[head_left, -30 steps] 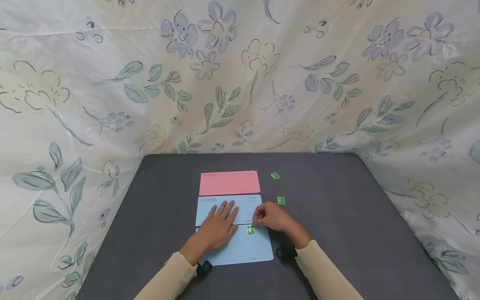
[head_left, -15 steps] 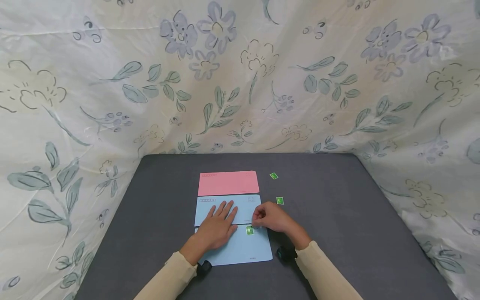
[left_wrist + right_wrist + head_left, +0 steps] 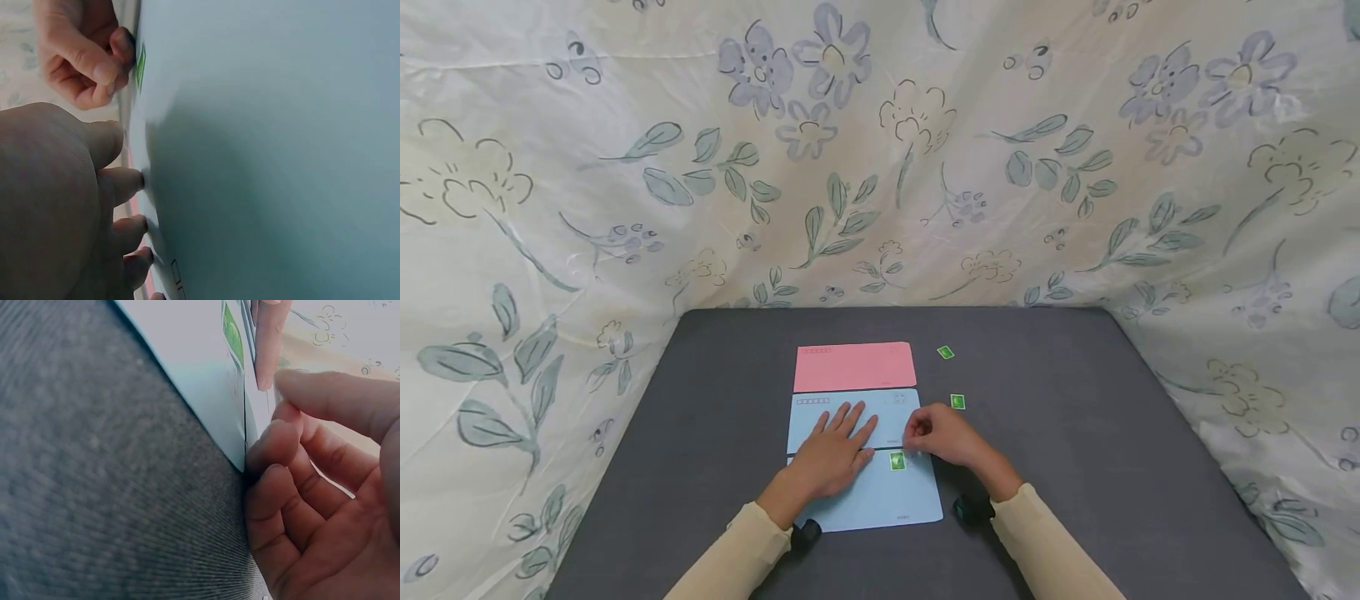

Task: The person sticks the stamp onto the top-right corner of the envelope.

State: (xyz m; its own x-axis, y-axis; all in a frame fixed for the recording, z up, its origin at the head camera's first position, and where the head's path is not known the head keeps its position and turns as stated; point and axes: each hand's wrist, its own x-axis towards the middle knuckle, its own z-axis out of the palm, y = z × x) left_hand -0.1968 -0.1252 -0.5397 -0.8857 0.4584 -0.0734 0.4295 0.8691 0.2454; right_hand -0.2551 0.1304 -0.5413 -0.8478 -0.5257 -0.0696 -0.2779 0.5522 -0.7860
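Observation:
My left hand [image 3: 829,462] lies with fingers spread over two light-blue envelopes, the middle one [image 3: 891,417] and the nearest one [image 3: 880,504]. On the nearest envelope, close to its upper edge, is a green stamp [image 3: 897,461] with a white border. Just right of that stamp my right hand [image 3: 946,435] rests at the envelopes' right edges. Its fingers are curled, with thumb and forefinger tips together. Nothing shows between those fingertips [image 3: 289,381] in the right wrist view. From the left wrist view the stamp [image 3: 140,67] appears beside the curled right hand [image 3: 87,59].
A pink envelope [image 3: 853,368] lies beyond the blue ones, all in a column on the dark grey table [image 3: 1075,433]. Two loose green stamps, one nearer [image 3: 957,402] and one farther [image 3: 946,352], lie right of the envelopes. Flowered cloth [image 3: 850,167] surrounds the table.
Both hands keep nearly the same pose and place. The envelopes and stamps appear slightly farther left in the head view, along with the whole background.

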